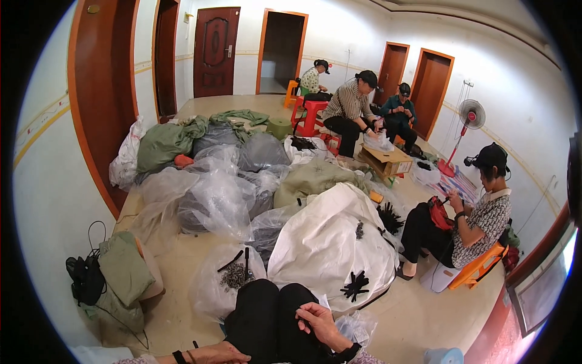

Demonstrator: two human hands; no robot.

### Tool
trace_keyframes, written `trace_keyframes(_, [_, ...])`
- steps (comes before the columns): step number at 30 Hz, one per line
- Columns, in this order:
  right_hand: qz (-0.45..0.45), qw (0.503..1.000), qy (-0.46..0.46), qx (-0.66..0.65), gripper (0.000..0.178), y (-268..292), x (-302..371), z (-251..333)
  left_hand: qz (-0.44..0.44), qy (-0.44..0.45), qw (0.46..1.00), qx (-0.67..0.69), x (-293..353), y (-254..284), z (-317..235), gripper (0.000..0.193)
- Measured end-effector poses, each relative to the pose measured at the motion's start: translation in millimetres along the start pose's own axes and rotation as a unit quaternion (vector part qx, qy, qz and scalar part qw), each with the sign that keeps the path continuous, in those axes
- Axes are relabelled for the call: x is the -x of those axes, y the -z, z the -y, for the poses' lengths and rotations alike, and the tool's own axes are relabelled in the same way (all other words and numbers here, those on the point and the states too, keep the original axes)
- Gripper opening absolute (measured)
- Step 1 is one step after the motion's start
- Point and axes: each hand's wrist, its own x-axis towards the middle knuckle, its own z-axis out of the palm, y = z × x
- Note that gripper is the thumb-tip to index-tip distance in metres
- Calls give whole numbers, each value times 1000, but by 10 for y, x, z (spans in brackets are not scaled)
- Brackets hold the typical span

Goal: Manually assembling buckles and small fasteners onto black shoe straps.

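Observation:
My right hand (318, 320) is over my right thigh, with its fingers curled and thumb and fingertips pinched together. Whatever they hold is lost against my black trousers (257, 312). Low at the bottom edge lies my left hand (225, 353), its fingers pressed together beside my left leg; anything in them is too small or dark to name. Just ahead of my knees sits a clear plastic bag (209, 291) with small dark metal-looking pieces (235, 277) and black strips (230, 259). To its right, a pile of short black strips (355, 286) rests on a white sack (321, 242).
Heaped plastic bags (218, 200) and green sacks (163, 147) fill the middle floor. Co-workers sit on stools; the nearest person (485, 212) handles something red at right. A cardboard box (385, 160) and a standing fan (471, 115) are farther back. Green fabric (126, 267) lies left.

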Motion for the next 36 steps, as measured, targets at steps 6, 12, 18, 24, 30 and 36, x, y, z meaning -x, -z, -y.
trace_keyframes(6, [-2, 1000, -2, -14, 8, 20, 43, -59, -12, -71, 997, -19, 349, -215, -360, 45])
trace_keyframes(12, [-10, 1000, -14, -14, 9, 5, 28, -14, 33, -43, 998, -21, 309, -171, -482, 47])
trace_keyframes(18, [3, 999, -13, -38, 9, 17, 7, 20, 10, -5, 998, -59, 248, -153, -603, 46])
trace_keyframes(24, [14, 999, -5, -45, 11, 13, -26, 46, 20, 13, 998, -55, 201, -116, -626, 47])
trace_keyframes(30, [9, 998, -27, -53, 11, 63, -21, -46, 23, 39, 998, -40, 152, -91, -593, 47])
trace_keyframes(36, [19, 997, -21, -66, 10, 62, -27, 6, 37, 45, 997, -56, 185, -124, -701, 47])
